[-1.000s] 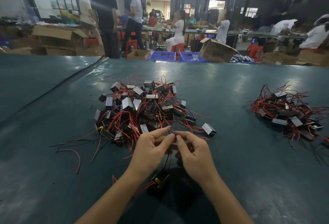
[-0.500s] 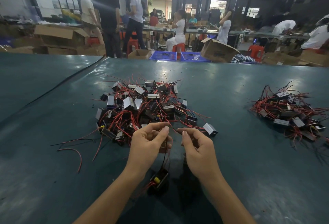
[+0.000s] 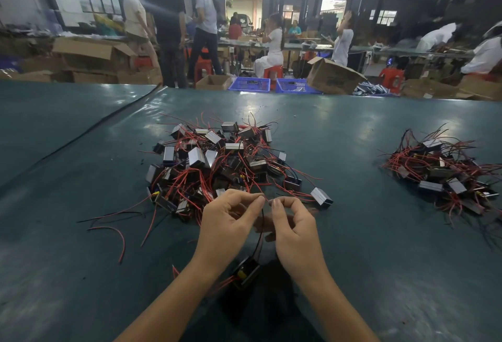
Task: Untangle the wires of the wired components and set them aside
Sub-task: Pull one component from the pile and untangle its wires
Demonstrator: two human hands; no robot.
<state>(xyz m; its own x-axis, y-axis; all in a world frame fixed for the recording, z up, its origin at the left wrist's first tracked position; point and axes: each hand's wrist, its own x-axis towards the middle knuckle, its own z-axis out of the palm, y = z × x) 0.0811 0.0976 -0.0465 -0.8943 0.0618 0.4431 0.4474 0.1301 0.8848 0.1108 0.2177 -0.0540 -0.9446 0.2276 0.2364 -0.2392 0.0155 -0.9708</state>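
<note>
The right hand [image 3: 294, 229] has closed in on the left hand [image 3: 226, 223] since half a second ago, so their fingertips now nearly meet. Both are raised, wrists low, each pinching a thin wire [image 3: 261, 222] between curled thumb and forefinger. The wire drops to a small black component [image 3: 245, 271] between the wrists. Just beyond lies the tangled pile [image 3: 217, 167] of metal-faced blocks and red leads. Far right sits the sorted pile [image 3: 445, 175], with bare glossy green mat [image 3: 380, 260] between them.
</note>
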